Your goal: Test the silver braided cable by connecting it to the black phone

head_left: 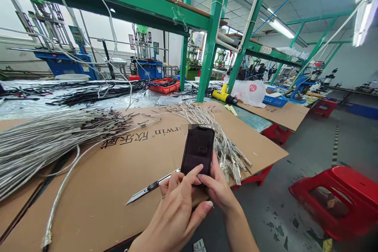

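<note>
A smartphone (pixel 197 149) with a dark screen is tilted up toward me, gripped by my right hand (pixel 223 187) from the right side and below. The right thumb lies over the screen's lower part. My left hand (pixel 177 206) is in front of the phone, its index finger stretched onto the lower screen and its thumb spread apart. Its other fingers are bent, and I see nothing held in them. Just left of these fingers, a utility knife (pixel 152 186) lies on the cardboard sheet (pixel 118 181). Behind the phone is a bunch of white USB cables (pixel 227 149).
A thick bundle of grey-white cables (pixel 50 138) covers the left side, one loose cable (pixel 60 201) curving forward. Further back are black cables (pixel 97 92), a red tray (pixel 165 86), a yellow heat gun (pixel 224 96) and green posts (pixel 211 43). A red stool (pixel 348 185) stands right.
</note>
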### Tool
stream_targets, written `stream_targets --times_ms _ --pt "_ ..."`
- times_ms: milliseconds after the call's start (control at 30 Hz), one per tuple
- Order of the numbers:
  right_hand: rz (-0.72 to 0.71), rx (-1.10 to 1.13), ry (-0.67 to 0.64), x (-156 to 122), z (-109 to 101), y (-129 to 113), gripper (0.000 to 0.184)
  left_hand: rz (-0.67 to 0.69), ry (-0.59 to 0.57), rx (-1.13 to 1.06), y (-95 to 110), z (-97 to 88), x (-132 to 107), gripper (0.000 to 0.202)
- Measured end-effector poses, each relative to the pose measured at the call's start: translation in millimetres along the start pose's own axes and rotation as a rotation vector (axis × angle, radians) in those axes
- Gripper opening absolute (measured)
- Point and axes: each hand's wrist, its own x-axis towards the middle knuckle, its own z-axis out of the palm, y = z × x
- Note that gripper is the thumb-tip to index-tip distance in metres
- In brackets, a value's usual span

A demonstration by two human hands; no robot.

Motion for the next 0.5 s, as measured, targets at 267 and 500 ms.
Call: stream_targets --times_ms 267,500 --pt "0.018 0.024 0.007 0 -2 1 0.081 -0.028 -0.064 -0.043 4 -4.2 7 0.044" --pt "0.026 0.042 0.011 2 1 0 0.082 -0.044 0.135 -0.072 -14 -9.2 -8 0.024"
